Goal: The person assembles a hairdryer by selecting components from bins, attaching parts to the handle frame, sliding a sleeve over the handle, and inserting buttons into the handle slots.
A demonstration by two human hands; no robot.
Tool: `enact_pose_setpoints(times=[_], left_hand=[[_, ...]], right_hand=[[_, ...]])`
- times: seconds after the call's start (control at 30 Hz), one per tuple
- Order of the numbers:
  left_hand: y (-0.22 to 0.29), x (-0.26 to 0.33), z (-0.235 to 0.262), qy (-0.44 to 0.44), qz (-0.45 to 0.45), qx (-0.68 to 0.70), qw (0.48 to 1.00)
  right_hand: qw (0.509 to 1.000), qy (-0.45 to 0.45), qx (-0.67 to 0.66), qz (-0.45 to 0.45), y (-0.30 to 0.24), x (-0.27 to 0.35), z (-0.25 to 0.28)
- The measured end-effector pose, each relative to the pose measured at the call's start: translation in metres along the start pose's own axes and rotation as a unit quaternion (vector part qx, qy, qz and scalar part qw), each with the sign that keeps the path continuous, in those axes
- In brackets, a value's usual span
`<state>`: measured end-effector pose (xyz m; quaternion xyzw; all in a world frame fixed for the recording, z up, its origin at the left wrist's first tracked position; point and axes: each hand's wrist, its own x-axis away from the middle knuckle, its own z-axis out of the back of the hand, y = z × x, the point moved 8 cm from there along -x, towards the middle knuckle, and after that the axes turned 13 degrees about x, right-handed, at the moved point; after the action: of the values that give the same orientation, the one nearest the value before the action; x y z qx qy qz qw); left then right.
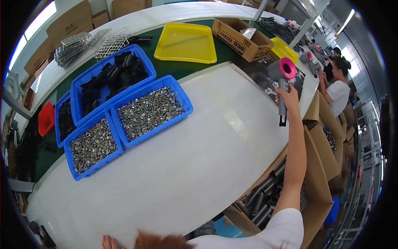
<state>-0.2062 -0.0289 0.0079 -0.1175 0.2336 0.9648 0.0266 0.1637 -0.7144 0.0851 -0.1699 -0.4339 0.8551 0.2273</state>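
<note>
My right hand (290, 98) reaches out to the right and is closed around the handle of a grey hair dryer (277, 71). The dryer's barrel points up, with a pink ring at its near end, and a black piece sticks out of the handle's bottom. Below it is a dark, marked mat (260, 79) at the table's right edge. Only the fingers of my left hand (108, 242) show at the bottom edge; they lie stretched out on the white table (174, 178), with nothing seen in them.
Blue trays hold small metal parts (151, 110) and black plastic parts (120, 76). Beyond are a yellow tray (185, 43), a cardboard box (242, 39) and wire racks (112, 43). An open carton of grey tubes (261, 199) stands under my right arm. Another person (338, 89) sits farther right.
</note>
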Motion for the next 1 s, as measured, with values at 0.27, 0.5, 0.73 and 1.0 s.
enact_pose_setpoints(times=[0.27, 0.5, 0.73, 1.0], left_hand=[[0.027, -0.013, 0.014, 0.033, -0.046, -0.118, 0.991], [-0.015, 0.022, 0.003, 0.011, -0.01, -0.058, 0.998], [-0.002, 0.008, -0.008, -0.011, -0.046, 0.012, 0.999], [-0.011, 0.009, 0.023, 0.038, 0.032, -0.061, 0.997]], right_hand=[[0.95, 0.149, 0.268, 0.055, 0.03, -0.078, 0.008], [0.864, 0.133, 0.478, 0.089, 0.064, -0.114, -0.007], [0.851, 0.176, 0.494, -0.034, 0.042, -0.108, -0.007], [0.755, 0.385, 0.3, 0.439, -0.15, 0.037, -0.136]])
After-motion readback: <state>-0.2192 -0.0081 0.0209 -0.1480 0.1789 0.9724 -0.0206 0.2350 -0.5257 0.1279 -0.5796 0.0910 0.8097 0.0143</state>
